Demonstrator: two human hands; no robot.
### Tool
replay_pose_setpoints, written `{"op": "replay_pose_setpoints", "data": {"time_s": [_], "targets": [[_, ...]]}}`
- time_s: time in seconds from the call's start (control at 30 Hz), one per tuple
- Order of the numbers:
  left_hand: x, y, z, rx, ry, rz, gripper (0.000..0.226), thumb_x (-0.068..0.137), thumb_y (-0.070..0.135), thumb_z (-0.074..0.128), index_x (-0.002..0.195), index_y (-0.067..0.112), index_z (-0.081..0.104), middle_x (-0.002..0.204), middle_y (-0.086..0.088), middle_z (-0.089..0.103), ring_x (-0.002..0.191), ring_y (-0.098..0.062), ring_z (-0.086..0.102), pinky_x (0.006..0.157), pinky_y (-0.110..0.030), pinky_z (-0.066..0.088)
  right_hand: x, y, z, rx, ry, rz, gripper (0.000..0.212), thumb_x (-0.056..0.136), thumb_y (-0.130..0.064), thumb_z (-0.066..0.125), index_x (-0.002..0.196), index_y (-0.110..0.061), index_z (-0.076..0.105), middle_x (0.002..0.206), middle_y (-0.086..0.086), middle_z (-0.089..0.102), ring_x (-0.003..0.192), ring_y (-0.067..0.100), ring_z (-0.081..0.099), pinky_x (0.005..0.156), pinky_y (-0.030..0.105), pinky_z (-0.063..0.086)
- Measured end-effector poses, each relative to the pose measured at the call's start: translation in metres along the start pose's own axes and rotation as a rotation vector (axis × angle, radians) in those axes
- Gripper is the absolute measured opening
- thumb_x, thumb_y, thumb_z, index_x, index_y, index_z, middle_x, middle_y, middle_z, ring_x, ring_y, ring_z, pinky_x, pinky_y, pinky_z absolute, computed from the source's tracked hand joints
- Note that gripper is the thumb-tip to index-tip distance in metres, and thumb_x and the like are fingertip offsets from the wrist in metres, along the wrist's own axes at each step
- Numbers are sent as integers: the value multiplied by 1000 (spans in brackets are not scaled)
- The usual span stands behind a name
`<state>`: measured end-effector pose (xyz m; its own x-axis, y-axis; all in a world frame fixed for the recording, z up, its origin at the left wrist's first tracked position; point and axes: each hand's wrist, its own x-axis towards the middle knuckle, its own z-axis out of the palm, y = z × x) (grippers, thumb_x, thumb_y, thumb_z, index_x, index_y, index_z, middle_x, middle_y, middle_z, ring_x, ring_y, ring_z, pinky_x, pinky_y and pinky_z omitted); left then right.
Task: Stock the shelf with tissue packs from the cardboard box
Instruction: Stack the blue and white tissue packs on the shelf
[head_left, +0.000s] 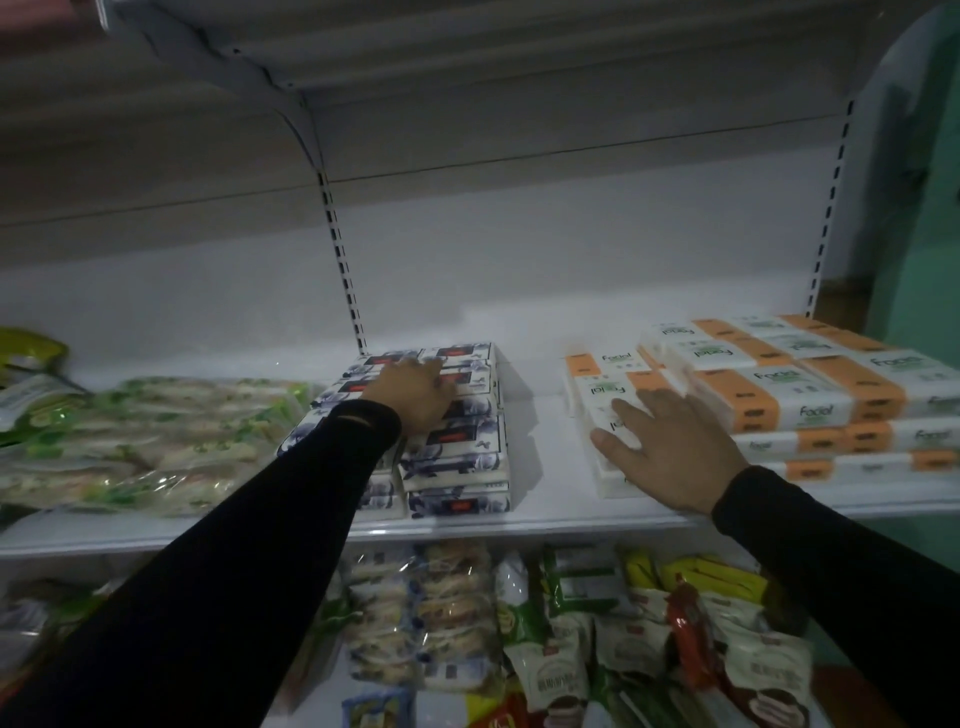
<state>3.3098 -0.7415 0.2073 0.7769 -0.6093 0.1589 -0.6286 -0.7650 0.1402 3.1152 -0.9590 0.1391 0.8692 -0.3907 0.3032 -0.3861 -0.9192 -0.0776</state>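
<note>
A stack of blue-and-white tissue packs (457, 457) stands in the middle of the white shelf (550, 514). My left hand (415, 392) rests flat on top of that stack, fingers stretched toward the back. To the right lie stacks of orange-and-white "Facial" tissue packs (779, 395). My right hand (670, 441) lies open, fingers spread, on the nearest white and orange pack (605, 387) at the left end of those stacks. The cardboard box is out of view.
Green-printed plastic packs (150, 436) fill the shelf's left part. Between the two tissue stacks is a bare strip of shelf. The shelf below holds bagged snacks (571, 623). An upper shelf (363, 47) overhangs. Slotted uprights (340, 260) run up the back panel.
</note>
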Motion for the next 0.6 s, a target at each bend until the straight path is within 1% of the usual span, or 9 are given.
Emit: {"op": "replay_pose_setpoints", "data": {"time_s": [0.07, 0.17, 0.27, 0.37, 0.47, 0.5, 0.57, 0.6], "targets": [[-22, 8, -11, -48, 22, 39, 51, 102, 39, 32, 145, 12, 34, 149, -18, 37, 136, -33, 35, 111, -43, 30, -12, -5, -12, 57, 20, -19, 76, 90, -70, 15, 150, -25, 33, 159, 7, 26, 147, 25, 20, 119, 42, 16], [-69, 26, -20, -165, 90, 125, 50, 103, 39, 34, 146, 14, 35, 149, -14, 40, 134, -28, 39, 105, -34, 31, -46, -14, -28, 156, 28, -61, 73, 93, -66, 22, 151, -22, 32, 159, 8, 26, 147, 24, 20, 119, 40, 18], [-122, 46, -16, -290, 151, 168, 52, 102, 41, 39, 146, 15, 37, 150, -7, 40, 134, -21, 41, 98, -23, 29, -97, -18, -35, 268, 9, -94, 74, 92, -65, 24, 152, -21, 30, 159, 5, 25, 147, 21, 21, 119, 38, 20], [-174, 56, 11, -423, 171, 202, 53, 100, 45, 42, 145, 17, 41, 150, 0, 42, 133, -14, 42, 102, -21, 30, -149, -19, -28, 331, -50, -86, 76, 91, -67, 23, 152, -22, 29, 159, 2, 24, 146, 18, 21, 117, 33, 20], [-218, 60, 61, -455, 90, 218, 50, 98, 48, 44, 142, 23, 45, 145, 4, 47, 128, -11, 46, 96, -20, 33, -195, -18, 0, 350, -166, -62, 72, 95, -62, 27, 152, -18, 29, 157, 3, 27, 143, 20, 28, 114, 32, 26], [-231, 61, 80, -464, 50, 218, 49, 98, 47, 46, 140, 23, 47, 142, 3, 50, 126, -12, 48, 94, -20, 34, -207, -16, 15, 350, -196, -59, 75, 94, -65, 25, 150, -17, 32, 155, 5, 32, 140, 21, 32, 111, 31, 28], [-254, 67, 120, -458, -32, 232, 45, 98, 44, 49, 135, 19, 52, 135, -1, 56, 123, -18, 51, 93, -23, 39, -231, -13, 50, 351, -261, -57, 82, 89, -72, 21, 147, -17, 39, 149, 6, 40, 135, 21, 38, 107, 28, 30], [-263, 69, 143, -444, -84, 227, 45, 97, 42, 50, 135, 16, 53, 135, -2, 57, 123, -20, 52, 94, -24, 38, -241, -11, 69, 358, -313, -42, 76, 91, -68, 26, 146, -18, 40, 148, 5, 41, 135, 21, 39, 106, 27, 31]]}}
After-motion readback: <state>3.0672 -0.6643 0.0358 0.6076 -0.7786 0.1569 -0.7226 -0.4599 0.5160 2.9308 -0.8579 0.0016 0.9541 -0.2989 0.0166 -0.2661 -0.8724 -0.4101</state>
